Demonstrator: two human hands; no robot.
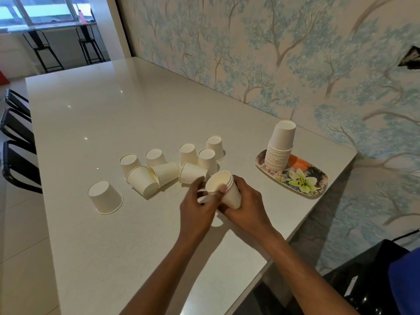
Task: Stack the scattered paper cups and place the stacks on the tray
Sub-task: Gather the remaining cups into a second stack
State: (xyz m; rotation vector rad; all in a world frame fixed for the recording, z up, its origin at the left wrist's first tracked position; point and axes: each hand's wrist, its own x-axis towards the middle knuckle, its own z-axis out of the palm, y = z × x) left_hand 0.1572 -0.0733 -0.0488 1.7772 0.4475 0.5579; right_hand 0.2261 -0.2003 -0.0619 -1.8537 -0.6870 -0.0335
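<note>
My right hand grips a small stack of white paper cups, tilted with its open mouth toward the upper left. My left hand holds another cup just below that mouth, mostly hidden and blurred by my fingers. Several loose cups lie beyond my hands: some upside down, some on their sides. A tall upside-down stack of cups stands on the left end of the floral tray near the wall.
The white table runs along the tree-patterned wall; its near right edge is beside my right forearm. Black chairs line the left side. A black object sits below the table at lower right.
</note>
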